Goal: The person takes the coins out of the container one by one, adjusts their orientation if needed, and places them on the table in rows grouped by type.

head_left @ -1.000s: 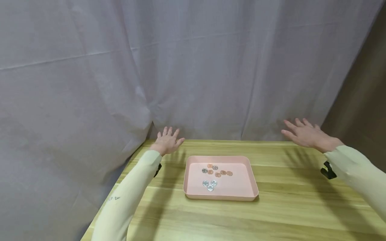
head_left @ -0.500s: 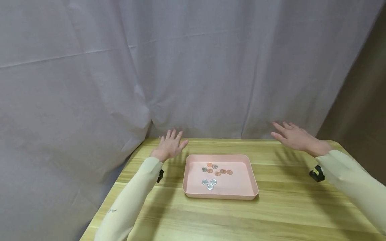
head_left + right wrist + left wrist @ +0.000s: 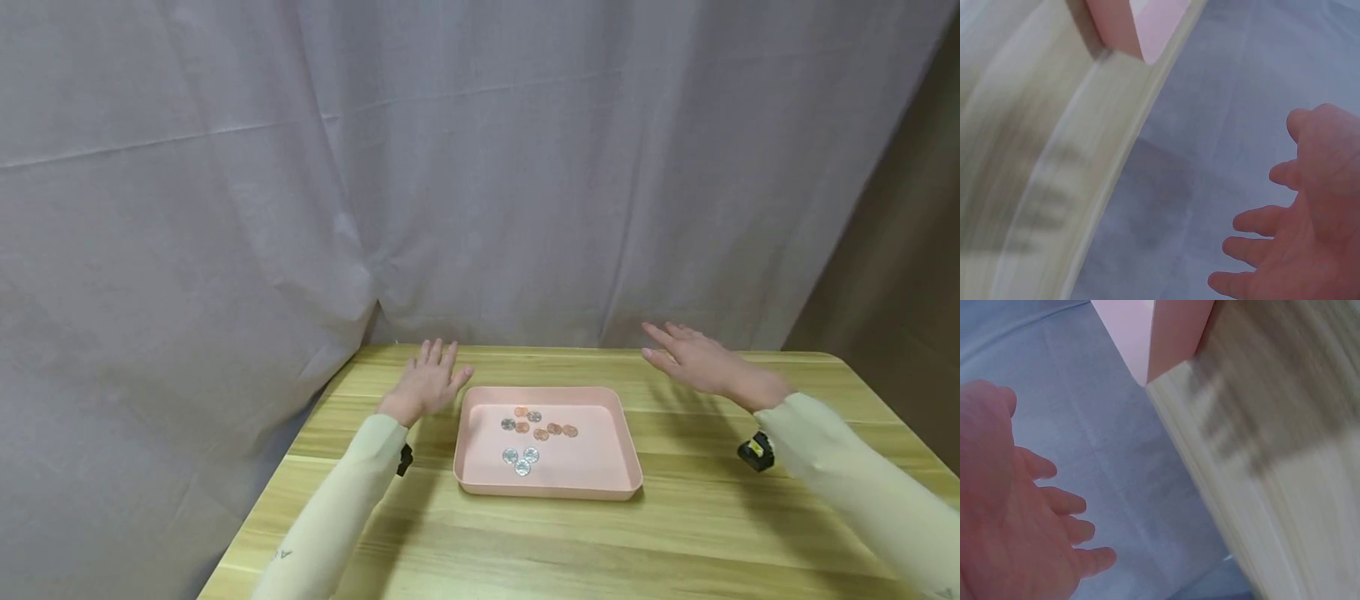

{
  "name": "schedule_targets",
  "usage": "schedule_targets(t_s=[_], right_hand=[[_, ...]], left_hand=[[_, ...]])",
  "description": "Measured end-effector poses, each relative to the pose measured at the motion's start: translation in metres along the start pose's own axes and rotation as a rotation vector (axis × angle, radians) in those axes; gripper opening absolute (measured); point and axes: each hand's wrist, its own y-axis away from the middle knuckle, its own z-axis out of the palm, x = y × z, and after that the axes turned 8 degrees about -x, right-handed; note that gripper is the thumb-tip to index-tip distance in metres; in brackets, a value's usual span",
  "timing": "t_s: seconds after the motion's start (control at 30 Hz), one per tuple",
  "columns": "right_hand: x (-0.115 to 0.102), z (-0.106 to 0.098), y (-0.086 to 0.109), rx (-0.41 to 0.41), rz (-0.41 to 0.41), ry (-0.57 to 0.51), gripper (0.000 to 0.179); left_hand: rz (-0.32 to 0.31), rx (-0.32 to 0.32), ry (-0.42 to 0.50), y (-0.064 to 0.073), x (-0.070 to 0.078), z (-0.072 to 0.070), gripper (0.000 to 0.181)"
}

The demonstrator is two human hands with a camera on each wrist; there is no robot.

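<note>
A shallow pink tray [image 3: 577, 477] lies on the wooden table, with several coins inside it. Three silver coins sit together near its front, among them one silver coin [image 3: 522, 468]. Farther back are copper coins, such as a copper coin [image 3: 542, 435], mixed with a couple of darker silver ones. My left hand [image 3: 426, 385] hovers left of the tray's back corner, fingers spread and holding nothing. Over the table to the right of the tray, my right hand [image 3: 701, 360] is raised palm down with straight fingers. Both wrist views show bare palms and a corner of the tray.
The wooden table [image 3: 525, 550] ends at a back edge just behind the hands. Beyond it hangs a grey curtain [image 3: 487, 183], which also runs down the left side. A dark brown surface [image 3: 892, 333] stands at the right.
Both hands have come lower and nearer to the tray. The right hand has shifted clearly leftward, the left hand slightly rightward. Tray and coins have stayed put.
</note>
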Motion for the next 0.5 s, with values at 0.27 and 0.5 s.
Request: schedule_targets(t_s=[0.27, 0.5], right_hand=[[-0.02, 0.017, -0.009, 0.01, -0.058, -0.061, 0.062], [-0.03, 0.036, -0.019, 0.037, -0.089, -0.114, 0.062]], left_hand=[[0.019, -0.014, 0.003, 0.007, 0.015, 0.017, 0.074], [0.03, -0.024, 0.012, 0.012, 0.024, 0.029, 0.075]])
